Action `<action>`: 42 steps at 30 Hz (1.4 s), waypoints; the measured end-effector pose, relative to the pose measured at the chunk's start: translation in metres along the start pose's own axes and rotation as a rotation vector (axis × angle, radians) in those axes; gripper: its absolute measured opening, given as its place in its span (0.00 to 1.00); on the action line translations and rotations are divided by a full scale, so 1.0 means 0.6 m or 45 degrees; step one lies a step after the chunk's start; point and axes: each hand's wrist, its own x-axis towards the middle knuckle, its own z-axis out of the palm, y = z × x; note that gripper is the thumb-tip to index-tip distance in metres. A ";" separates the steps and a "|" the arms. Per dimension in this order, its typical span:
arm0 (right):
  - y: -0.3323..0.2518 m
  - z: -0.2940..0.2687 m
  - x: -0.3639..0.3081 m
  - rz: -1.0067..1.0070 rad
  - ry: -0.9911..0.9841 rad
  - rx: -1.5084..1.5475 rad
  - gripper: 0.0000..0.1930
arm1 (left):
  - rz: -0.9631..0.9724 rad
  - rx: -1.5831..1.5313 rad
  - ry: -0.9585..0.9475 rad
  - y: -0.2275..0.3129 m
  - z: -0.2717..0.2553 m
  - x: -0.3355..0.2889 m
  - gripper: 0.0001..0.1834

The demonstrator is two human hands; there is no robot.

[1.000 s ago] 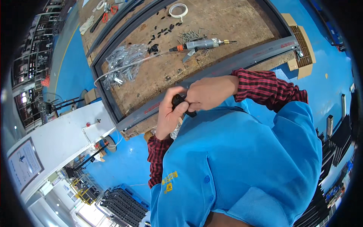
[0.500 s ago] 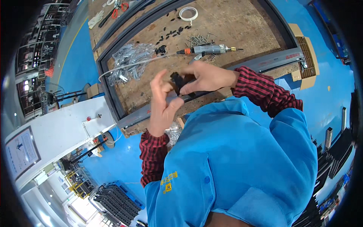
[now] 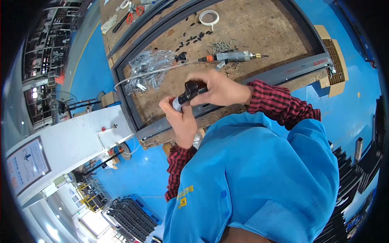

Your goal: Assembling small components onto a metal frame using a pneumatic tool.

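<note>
Above the near bar of a dark grey metal frame (image 3: 283, 73), both hands are closed on a glossy black piece with a light grey rounded end (image 3: 188, 94). My right hand (image 3: 222, 89) grips the black part from the right. Fingers and thumb of my left hand (image 3: 180, 124) close around the grey end, lower and to the left. Much of the piece is hidden by the fingers, so its exact kind cannot be made out. Beyond the hands lies a grey pneumatic screwdriver (image 3: 231, 56) with an orange collar, joined to a pale air hose (image 3: 162, 69).
The frame rests on a worn wooden workbench (image 3: 259, 32). On it lie loose screws (image 3: 221, 46), small black plastic pieces (image 3: 197, 38), clear plastic bags (image 3: 149, 65) and a tape roll (image 3: 201, 18). Red-handled pliers (image 3: 130, 17) and a white glove (image 3: 108, 25) lie far left. A cardboard box (image 3: 341, 69) stands right.
My left hand has closed from a spread pose onto the grey end of the piece. The black piece has turned, its grey end now pointing down to the left. The view has shifted slightly.
</note>
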 end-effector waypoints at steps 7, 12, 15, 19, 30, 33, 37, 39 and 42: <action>0.001 0.012 0.023 0.453 -0.404 -0.256 0.09 | -0.546 -0.774 -0.486 0.031 -0.052 0.023 0.17; -0.037 0.013 0.021 0.631 -0.505 -0.322 0.09 | -0.620 -0.902 -0.494 0.007 -0.063 0.025 0.18; -0.061 0.007 0.015 0.717 -0.435 -0.135 0.08 | -0.716 -1.126 -0.470 -0.008 -0.071 0.022 0.20; -0.067 -0.001 0.004 0.313 -0.385 -0.434 0.03 | -0.705 -1.256 -0.457 0.001 -0.069 0.016 0.21; -0.037 0.054 -0.020 0.017 -0.197 -0.686 0.06 | -0.611 -1.240 -0.564 0.021 -0.069 0.007 0.14; -0.041 0.056 -0.009 0.013 -0.087 -0.412 0.05 | -0.608 -1.253 -0.650 0.023 -0.068 0.009 0.10; -0.053 0.050 -0.003 -0.008 -0.136 -0.448 0.05 | -0.572 -1.157 -0.660 0.028 -0.068 0.006 0.07; -0.056 0.048 -0.001 -0.030 -0.225 -0.570 0.06 | -0.538 -1.055 -0.639 0.029 -0.069 0.003 0.05; -0.038 0.046 -0.012 -0.009 -0.305 -0.601 0.04 | -0.540 -0.947 -0.698 0.013 -0.070 0.003 0.05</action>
